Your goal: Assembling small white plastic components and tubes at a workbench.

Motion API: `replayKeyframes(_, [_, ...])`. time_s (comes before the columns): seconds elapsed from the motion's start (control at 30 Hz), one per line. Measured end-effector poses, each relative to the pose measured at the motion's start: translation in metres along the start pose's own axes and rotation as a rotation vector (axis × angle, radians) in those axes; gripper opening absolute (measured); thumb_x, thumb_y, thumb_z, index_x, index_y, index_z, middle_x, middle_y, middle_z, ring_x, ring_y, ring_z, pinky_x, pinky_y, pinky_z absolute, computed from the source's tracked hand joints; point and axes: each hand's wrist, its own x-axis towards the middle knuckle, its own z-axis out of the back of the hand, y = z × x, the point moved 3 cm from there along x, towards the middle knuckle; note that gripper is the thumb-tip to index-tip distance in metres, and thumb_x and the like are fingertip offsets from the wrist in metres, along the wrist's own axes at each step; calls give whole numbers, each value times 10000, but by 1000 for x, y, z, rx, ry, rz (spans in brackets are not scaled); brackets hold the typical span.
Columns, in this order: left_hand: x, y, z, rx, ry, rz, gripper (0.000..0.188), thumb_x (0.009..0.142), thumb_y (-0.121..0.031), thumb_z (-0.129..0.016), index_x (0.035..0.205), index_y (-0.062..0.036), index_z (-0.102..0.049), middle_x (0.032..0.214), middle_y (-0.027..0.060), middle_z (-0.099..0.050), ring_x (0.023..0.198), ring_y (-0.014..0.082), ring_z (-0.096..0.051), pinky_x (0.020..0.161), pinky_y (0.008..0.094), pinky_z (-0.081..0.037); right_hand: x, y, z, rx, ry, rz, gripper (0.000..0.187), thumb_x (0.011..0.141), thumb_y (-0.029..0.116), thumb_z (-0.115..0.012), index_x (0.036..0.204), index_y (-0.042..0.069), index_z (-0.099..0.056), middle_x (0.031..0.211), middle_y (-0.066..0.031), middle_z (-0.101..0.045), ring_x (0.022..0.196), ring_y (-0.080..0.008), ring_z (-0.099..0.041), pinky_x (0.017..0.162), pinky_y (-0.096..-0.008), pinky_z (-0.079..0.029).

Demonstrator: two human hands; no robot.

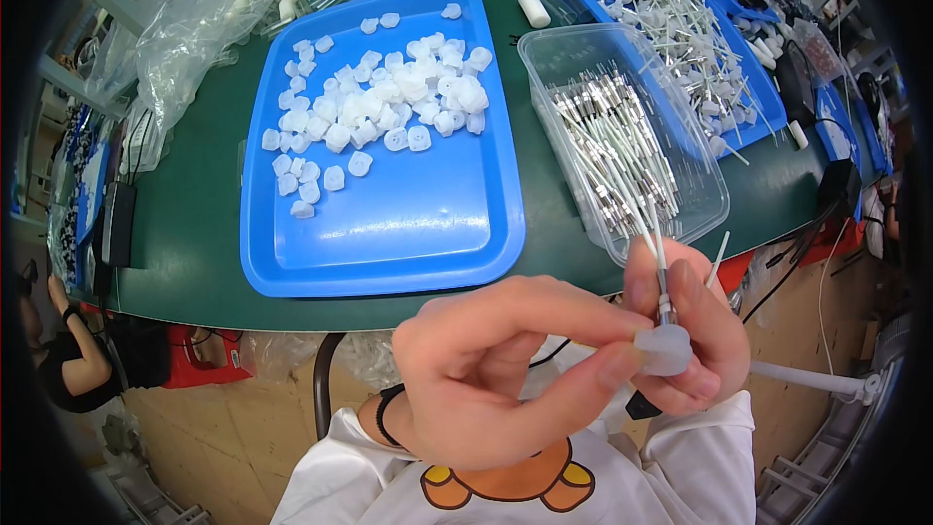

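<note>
In front of my body, my left hand (pixel 515 360) pinches a frosted translucent plastic cap (pixel 667 352) between thumb and fingertips. My right hand (pixel 708 326) closes around a thin pale rod with a metal end (pixel 665 301), whose lower end meets the cap. Whether the rod sits inside the cap is hidden by the fingers. Another pale rod end (pixel 720 258) sticks up beside the right fingers. Just beyond, a clear plastic box (pixel 714 196) holds many similar rods (pixel 612 141). Left of it lies a blue tray (pixel 389 248) with loose frosted caps (pixel 413 87) heaped toward its far side.
Another blue tray (pixel 768 107) at the far right carries rods joined to caps (pixel 671 29). White cylindrical pieces (pixel 534 10) and plastic bags (pixel 194 39) lie along the back of the green table (pixel 185 224). At the far left, another person's arm (pixel 83 340) shows.
</note>
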Motion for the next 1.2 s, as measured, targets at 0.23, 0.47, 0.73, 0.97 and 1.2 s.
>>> replayKeyframes(0.23, [-2,-2,-2,8,-40,30,247,612,148,-579,854,106,-548,800,170,-589,726,155,-584,659,213,-439,-1,1,-2,-29,-3,-13,222,864,196,-405,838,-12,-480,424,-42,-433,270,-30,-294,258,-177,-215])
replayKeyframes(0.47, [-4,3,3,-31,-17,31,257,607,152,-582,859,109,-552,803,173,-594,727,157,-586,657,217,-447,2,0,-1,-36,8,-35,223,863,199,-405,818,-7,-478,442,-51,-446,271,-30,-291,261,-175,-217])
replayKeyframes(0.73, [2,-6,3,192,117,73,195,631,113,-589,817,128,-533,765,243,-578,727,283,-597,663,359,-487,-5,9,-1,-333,-100,272,83,783,37,-501,791,-43,-477,539,-97,-524,315,-41,-380,285,-164,-265])
replayKeyframes(0.97, [1,3,10,145,78,30,221,607,144,-606,822,98,-579,803,180,-603,730,202,-603,656,250,-479,-6,10,2,-384,-119,334,84,719,-30,-564,776,-58,-509,574,-115,-551,356,-48,-434,300,-152,-282])
replayKeyframes(1.2, [-1,-1,12,211,59,193,181,607,137,-609,780,85,-591,775,158,-609,707,174,-603,630,227,-476,-7,11,1,-519,-195,278,95,711,-19,-587,779,-60,-535,551,-101,-551,369,-37,-438,306,-147,-279])
